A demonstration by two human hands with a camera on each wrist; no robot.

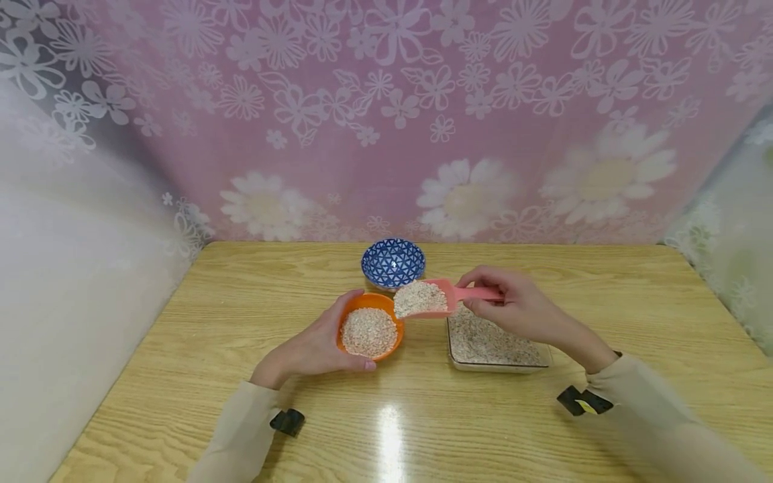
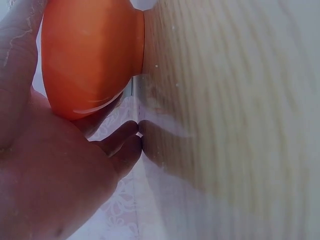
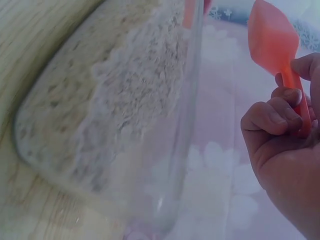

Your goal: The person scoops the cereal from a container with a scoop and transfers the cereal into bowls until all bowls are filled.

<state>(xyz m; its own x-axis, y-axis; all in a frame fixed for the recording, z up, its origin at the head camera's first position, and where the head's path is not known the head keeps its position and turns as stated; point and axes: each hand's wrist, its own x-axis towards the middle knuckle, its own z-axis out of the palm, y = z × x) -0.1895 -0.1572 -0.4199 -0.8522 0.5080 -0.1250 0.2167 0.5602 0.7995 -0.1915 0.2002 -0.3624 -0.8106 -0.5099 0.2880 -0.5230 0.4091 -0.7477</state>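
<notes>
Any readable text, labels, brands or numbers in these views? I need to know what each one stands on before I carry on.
None can be read: no words, brands or numbers in any view.
The blue bowl, orange bowl, pink scoop and clear tray carry no lettering.
The yellow tag on the right wrist strap is too small to tell whether it bears print.
</notes>
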